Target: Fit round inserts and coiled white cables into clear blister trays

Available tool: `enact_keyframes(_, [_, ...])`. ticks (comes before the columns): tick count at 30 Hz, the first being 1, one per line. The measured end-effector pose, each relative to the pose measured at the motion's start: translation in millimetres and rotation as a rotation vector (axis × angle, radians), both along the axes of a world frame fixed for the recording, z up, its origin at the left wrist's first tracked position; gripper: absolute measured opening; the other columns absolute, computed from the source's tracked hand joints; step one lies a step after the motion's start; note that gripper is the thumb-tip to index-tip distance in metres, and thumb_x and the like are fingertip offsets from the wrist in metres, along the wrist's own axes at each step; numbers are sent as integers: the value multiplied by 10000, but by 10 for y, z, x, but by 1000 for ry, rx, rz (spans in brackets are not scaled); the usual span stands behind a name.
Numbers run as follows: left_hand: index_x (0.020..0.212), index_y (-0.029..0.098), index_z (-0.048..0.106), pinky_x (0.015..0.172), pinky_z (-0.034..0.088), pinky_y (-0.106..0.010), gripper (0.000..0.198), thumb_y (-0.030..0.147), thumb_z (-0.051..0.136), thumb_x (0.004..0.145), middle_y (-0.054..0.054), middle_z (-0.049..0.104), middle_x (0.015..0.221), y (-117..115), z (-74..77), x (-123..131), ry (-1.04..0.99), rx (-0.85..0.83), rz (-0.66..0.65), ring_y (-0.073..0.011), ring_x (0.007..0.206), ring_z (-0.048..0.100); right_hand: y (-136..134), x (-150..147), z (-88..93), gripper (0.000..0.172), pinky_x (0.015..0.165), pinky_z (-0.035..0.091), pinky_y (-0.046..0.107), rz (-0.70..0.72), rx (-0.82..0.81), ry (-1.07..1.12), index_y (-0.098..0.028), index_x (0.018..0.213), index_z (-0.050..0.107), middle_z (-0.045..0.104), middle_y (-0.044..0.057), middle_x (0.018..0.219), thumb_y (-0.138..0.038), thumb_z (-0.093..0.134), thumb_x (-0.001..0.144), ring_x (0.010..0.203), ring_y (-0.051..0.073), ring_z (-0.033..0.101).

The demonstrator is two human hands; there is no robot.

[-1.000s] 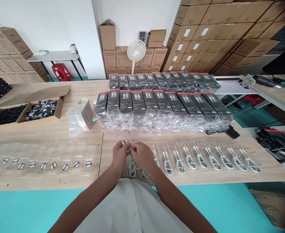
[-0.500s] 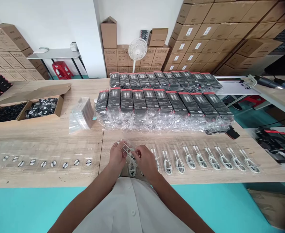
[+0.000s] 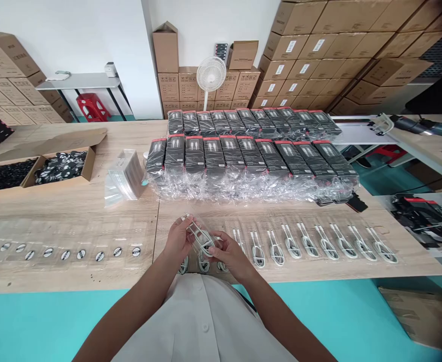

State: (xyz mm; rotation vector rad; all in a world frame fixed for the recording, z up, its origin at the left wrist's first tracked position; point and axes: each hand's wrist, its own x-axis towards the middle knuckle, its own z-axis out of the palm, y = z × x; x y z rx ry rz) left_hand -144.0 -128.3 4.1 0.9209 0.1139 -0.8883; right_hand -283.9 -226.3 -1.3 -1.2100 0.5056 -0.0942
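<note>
Between my two hands, a coiled white charging cable (image 3: pixel 203 240) is held above the table, with its two white plugs pointing up and left. My left hand (image 3: pixel 180 236) pinches it near the plugs. My right hand (image 3: pixel 226 253) grips the coil from the right, thumb on top. Clear plastic seems to surround the coil, though its outline is hard to make out. Just below my hands lie more coiled cables (image 3: pixel 203 264), partly hidden. A row of coiled white cables in clear plastic trays (image 3: pixel 277 255) stretches to the right.
Clear trays with round black-and-white labels (image 3: pixel 66 255) lie at left. Behind them are a stack of clear trays (image 3: pixel 125 176) and a carton of small black pieces (image 3: pixel 61 168). Plastic-wrapped black retail boxes (image 3: pixel 251 158) stand in two rows ahead. A person's arm shows at far right.
My right hand has shifted from pinching at the coil's upper part to gripping its right side, fingers more spread. The cable coil now shows more fully. The view has moved slightly.
</note>
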Motion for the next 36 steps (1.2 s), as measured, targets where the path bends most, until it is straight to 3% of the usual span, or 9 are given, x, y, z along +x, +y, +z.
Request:
enact_keyframes(4, [765,169,605,623,524,-306,323,380,820,647,-9,632,695,17,1,-12,-36,23,-4,-152,625,630,43,26,-39,535,686,542,341,-36,-28,53,-241,1103,562,652,0,823,-442,789,662,720,166,623])
enact_keyframes(7, [759,169,602,616,522,-296,330,374,831,636,-8,630,696,32,68,-50,-64,21,-23,-146,631,624,26,36,-64,522,698,538,346,47,-74,68,-231,1130,573,662,10,853,-448,758,693,742,174,632])
enact_keyframes(9, [753,174,599,605,512,-278,335,361,842,619,-2,632,698,36,118,-87,-80,30,-27,-130,622,608,-32,54,-65,537,742,530,358,116,-149,75,-213,1165,581,668,31,902,-448,746,711,803,186,638])
enact_keyframes(13, [719,176,594,572,479,-243,356,358,864,574,-6,648,702,25,165,-174,-107,78,-96,-122,623,609,-196,153,2,512,817,500,352,89,-317,49,-194,1190,584,667,57,974,-429,714,754,907,197,636])
enact_keyframes(20, [743,171,616,547,463,-243,372,332,877,532,-19,661,676,10,54,-192,-11,156,-111,-129,580,610,-238,315,67,174,666,452,255,205,-678,18,-192,910,664,659,-20,754,-254,671,747,679,137,586])
enact_keyframes(23, [724,164,619,544,463,-246,354,313,873,529,-19,656,665,29,-29,-135,19,171,-117,-123,556,599,-184,355,-2,163,640,440,243,230,-731,29,-189,911,663,668,-18,741,-246,656,759,648,133,582])
enact_keyframes(29, [726,162,614,529,469,-258,348,325,867,550,-24,660,644,71,-106,-83,26,207,-161,-131,528,599,-164,418,-176,270,611,444,241,219,-652,82,-186,1002,681,665,-9,735,-250,682,740,638,135,587])
enact_keyframes(32, [731,162,615,531,478,-257,346,312,870,552,-26,664,661,78,-99,-54,2,168,-131,-138,555,611,-179,374,-228,407,569,451,240,236,-485,157,-180,1086,669,658,-5,751,-299,736,703,608,127,576])
enact_keyframes(36, [759,160,630,586,514,-282,323,292,863,577,-25,662,700,96,-66,61,-7,82,-111,-147,600,630,-139,241,-192,476,621,510,277,316,-152,131,-201,1143,646,698,45,924,-456,715,747,741,165,645])
